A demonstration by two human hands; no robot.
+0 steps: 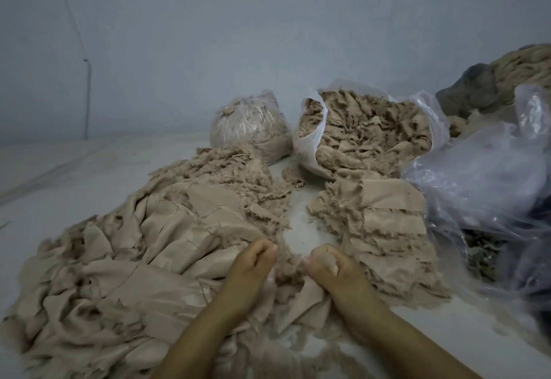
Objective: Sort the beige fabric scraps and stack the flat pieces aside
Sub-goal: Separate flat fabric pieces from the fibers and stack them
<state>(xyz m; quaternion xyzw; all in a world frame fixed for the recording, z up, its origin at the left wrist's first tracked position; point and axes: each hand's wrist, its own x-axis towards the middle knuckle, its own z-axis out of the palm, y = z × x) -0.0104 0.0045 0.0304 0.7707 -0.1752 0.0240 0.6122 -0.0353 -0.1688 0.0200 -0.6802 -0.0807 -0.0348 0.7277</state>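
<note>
While both hands work the frayed scrap (287,265) at the near middle of the floor (74,169), the main risk is tangling. The left hand (253,262) curls its fingers round one side of the scrap and the right hand (331,265) pinches the other, so both are grasping the same ragged piece. Loose threads trail off it into the big pile of scraps (128,262) on the near left, so lifting likely drags neighbours along and mixes sorted with unsorted. The stack of flat pieces (384,223) sits just right of the hands, overlapping like shingles toward the far side; a careless drop or a sweeping wrist probably knocks it askew. Its far end lies near the open bag of scraps (366,137), which leans toward the floor and may spill onto the stack. Whether this scrap is flat enough to stack cannot be told. A tied bag (247,128) sits behind, and loose plastic (483,175) crowds the right edge.
</note>
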